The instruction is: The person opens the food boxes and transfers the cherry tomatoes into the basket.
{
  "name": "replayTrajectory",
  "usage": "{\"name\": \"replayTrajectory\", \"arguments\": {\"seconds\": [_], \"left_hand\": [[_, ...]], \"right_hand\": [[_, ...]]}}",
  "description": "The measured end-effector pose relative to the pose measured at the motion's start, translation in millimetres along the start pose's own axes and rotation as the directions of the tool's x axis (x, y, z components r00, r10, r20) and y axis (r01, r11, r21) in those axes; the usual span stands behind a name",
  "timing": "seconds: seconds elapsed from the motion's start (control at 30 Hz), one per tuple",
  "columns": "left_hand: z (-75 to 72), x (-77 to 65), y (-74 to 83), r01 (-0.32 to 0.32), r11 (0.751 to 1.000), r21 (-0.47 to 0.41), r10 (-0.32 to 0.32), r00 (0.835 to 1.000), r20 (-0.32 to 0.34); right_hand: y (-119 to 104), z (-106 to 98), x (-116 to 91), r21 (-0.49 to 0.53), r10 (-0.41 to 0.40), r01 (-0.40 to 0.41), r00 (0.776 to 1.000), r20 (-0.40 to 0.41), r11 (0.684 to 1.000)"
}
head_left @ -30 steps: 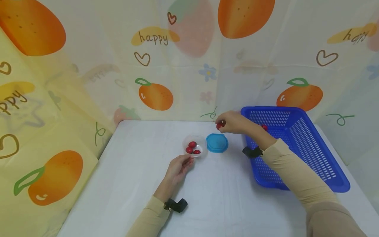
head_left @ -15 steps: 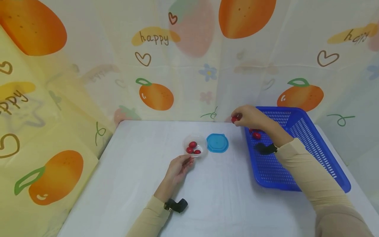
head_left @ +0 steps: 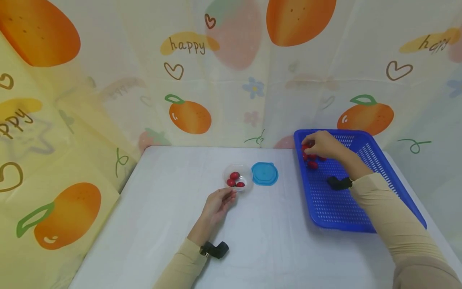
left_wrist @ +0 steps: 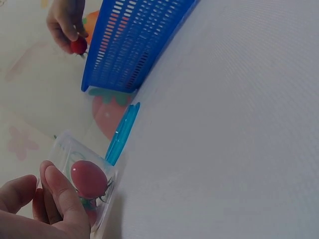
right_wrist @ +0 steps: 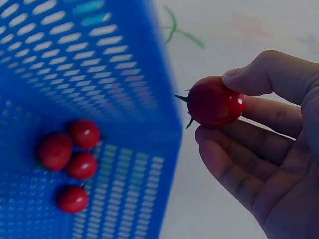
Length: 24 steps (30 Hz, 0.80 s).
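Observation:
My left hand [head_left: 215,204] grips the near edge of a small clear plastic container [head_left: 247,176], which stands on the table. Three cherry tomatoes [head_left: 234,176] lie in it; the left wrist view shows one large, with its green stem. Over the back left corner of a blue basket [head_left: 343,216], my right hand [head_left: 326,145] pinches another cherry tomato [right_wrist: 214,102] between thumb and fingers. The right wrist view has this tomato above the basket's rim. Several cherry tomatoes [right_wrist: 55,151] are grouped in the basket's corner beneath.
A blue lid [head_left: 265,174] lies flat just right of the clear container, between it and the basket. White cloth [head_left: 162,224] covers the table. Behind stands a fruit-printed curtain [head_left: 223,88]. A black camera [head_left: 339,183] sits on the right wrist.
My right hand has carried the cherry tomato rightward from above the lid to over the basket's back left corner. My left hand and the container have stayed put.

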<state>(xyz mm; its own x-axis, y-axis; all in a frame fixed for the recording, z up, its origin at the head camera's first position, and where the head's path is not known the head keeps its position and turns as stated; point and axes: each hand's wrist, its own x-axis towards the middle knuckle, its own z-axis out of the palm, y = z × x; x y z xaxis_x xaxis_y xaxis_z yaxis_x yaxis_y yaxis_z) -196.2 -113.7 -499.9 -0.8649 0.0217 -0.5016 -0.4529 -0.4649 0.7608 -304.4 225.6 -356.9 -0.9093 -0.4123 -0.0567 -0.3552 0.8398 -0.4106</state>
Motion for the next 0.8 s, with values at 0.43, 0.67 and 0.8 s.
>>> {"name": "replayTrajectory", "arguments": {"seconds": [0.43,0.67,0.8], "left_hand": [[-0.2,-1.4,3.4,-0.010,1.000,0.012,0.010,1.000,0.018],[-2.4,-0.4,2.0,-0.013,1.000,-0.015,0.014,0.999,0.030],[-3.9,0.4,-0.2,-0.014,1.000,-0.023,0.015,0.999,0.035]], "right_hand": [[47,3,-5,-0.032,0.057,-0.057,0.998,0.005,0.998],[67,17,-6,-0.012,0.091,-0.090,0.995,0.037,0.996],[81,26,-4,0.005,0.135,-0.135,0.989,0.056,0.991]]}}
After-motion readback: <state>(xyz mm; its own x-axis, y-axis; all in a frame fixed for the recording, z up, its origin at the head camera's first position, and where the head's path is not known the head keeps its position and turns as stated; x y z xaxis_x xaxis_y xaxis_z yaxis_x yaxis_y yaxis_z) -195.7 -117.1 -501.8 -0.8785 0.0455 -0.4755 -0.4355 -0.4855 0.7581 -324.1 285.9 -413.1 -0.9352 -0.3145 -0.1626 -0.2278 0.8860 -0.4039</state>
